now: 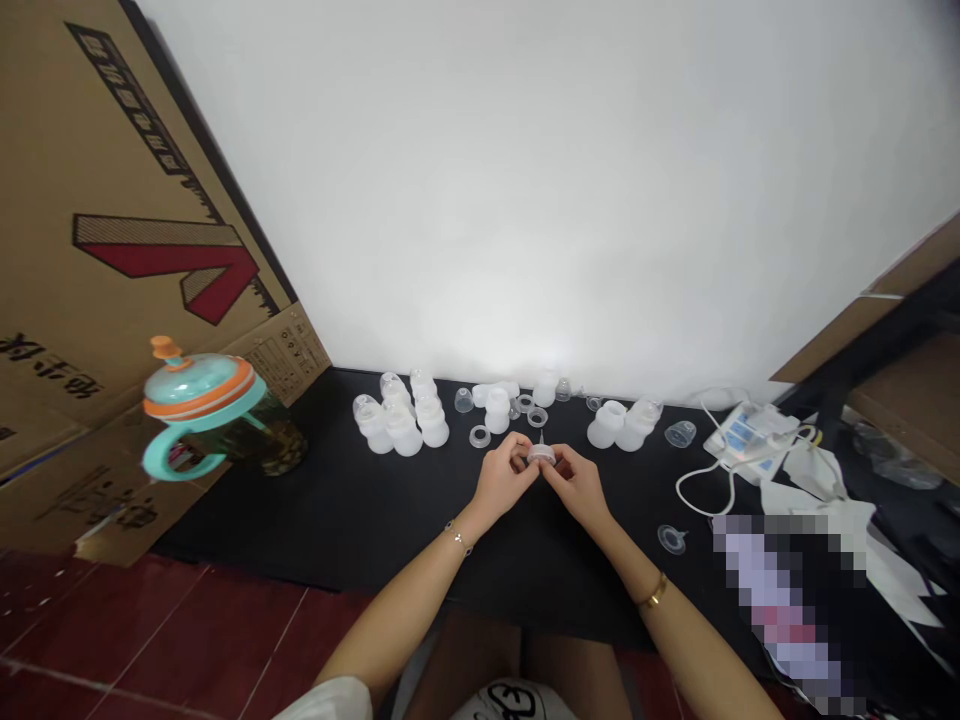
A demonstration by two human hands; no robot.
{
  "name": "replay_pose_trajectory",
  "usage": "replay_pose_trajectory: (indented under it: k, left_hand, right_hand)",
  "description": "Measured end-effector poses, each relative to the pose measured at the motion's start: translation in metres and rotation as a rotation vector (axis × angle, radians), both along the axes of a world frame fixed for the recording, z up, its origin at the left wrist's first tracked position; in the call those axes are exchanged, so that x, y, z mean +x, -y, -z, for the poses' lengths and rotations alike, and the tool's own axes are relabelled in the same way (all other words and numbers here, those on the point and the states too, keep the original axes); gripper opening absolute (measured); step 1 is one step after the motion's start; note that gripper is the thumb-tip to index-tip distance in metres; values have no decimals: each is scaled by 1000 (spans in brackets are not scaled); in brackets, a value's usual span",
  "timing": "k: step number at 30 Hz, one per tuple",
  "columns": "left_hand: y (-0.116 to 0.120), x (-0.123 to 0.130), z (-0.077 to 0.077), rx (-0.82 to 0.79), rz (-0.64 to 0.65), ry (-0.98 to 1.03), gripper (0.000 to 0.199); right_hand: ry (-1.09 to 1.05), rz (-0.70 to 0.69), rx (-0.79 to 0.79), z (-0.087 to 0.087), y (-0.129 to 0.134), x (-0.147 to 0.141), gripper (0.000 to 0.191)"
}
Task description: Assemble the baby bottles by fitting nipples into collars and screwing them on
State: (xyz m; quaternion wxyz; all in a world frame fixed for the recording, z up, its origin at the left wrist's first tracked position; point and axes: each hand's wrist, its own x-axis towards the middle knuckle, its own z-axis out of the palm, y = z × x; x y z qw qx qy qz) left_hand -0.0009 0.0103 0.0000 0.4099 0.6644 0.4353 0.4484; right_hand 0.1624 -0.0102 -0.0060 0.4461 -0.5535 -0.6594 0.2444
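Observation:
Near the middle of the black table, my left hand (506,476) and my right hand (579,482) pinch a white bottle ring (541,455) from both sides. A thin clear tip, like a nipple, points up out of the ring. Just beyond my hands lie loose rings (480,436) and a white bottle without a cap (497,411). Several capped white bottles (403,432) stand in a group to the left. To the right, an open-topped bottle (606,425) stands beside a capped one (639,425). A loose clear nipple (672,539) lies right of my right forearm.
At the left is a large jug (217,410) with a teal handle and orange-rimmed lid, before a cardboard box (112,300). A clear cap (681,433), a white cable (697,476), papers (847,520) and a blurred patterned item (787,610) lie at the right.

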Motion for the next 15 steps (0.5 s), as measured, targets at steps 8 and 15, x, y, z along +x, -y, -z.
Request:
replay_pose_trajectory:
  k: [8, 15]
  left_hand:
    - [0, 0, -1, -7, -1, 18, 14]
    - [0, 0, 0, -15, 3, 42, 13]
  right_hand:
    - [-1, 4, 0, 0, 1, -1, 18]
    - [1, 0, 4, 1, 0, 0, 19]
